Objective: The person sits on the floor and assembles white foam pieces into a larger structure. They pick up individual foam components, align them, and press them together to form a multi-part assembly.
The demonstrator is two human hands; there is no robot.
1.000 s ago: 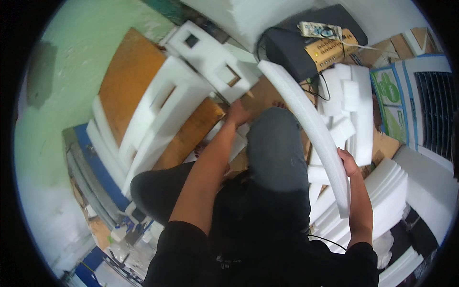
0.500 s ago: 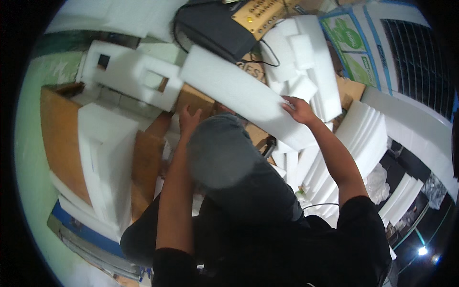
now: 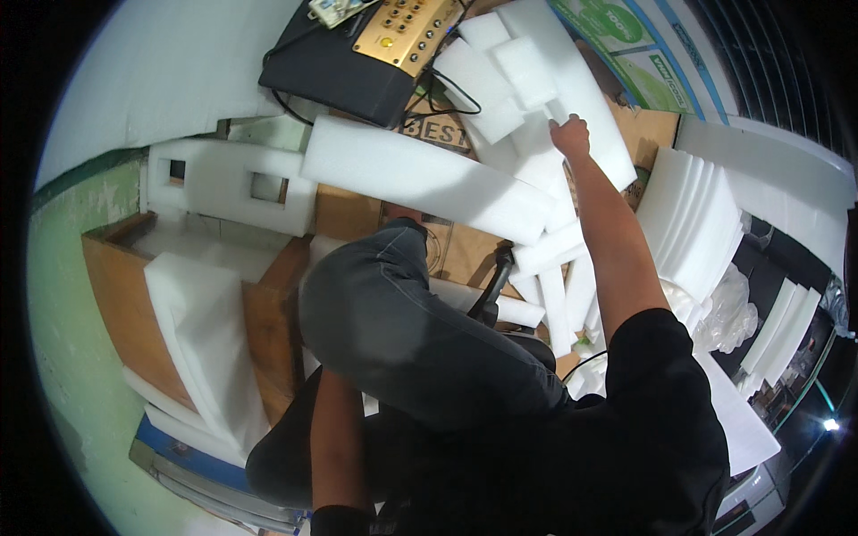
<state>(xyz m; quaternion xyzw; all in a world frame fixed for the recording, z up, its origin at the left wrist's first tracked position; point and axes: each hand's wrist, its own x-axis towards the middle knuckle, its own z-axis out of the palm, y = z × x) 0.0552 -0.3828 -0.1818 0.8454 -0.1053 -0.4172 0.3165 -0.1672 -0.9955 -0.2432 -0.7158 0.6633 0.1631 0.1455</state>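
My right hand (image 3: 572,138) reaches out to the pile of white foam at the far right. Its fingers are curled at the edge of a white foam block (image 3: 534,143). Only the forearm of my left arm (image 3: 338,433) shows; the left hand is hidden behind my raised leg. In front of me lies a long white foam bar (image 3: 429,177), slanting down to the right, with neither visible hand on it. Smaller foam blocks (image 3: 523,71) are heaped just beyond my right hand.
A black case with a gold control panel (image 3: 407,36) and cables stands at the back. Foam with two square holes (image 3: 223,183) is at left, above a wooden box (image 3: 134,295) holding foam. Stacked foam sheets (image 3: 684,223) and clear plastic (image 3: 728,313) are at right.
My right hand has let go of the long foam bar and moved up to the foam pile. My left hand has drawn back behind my leg. The view has shifted.
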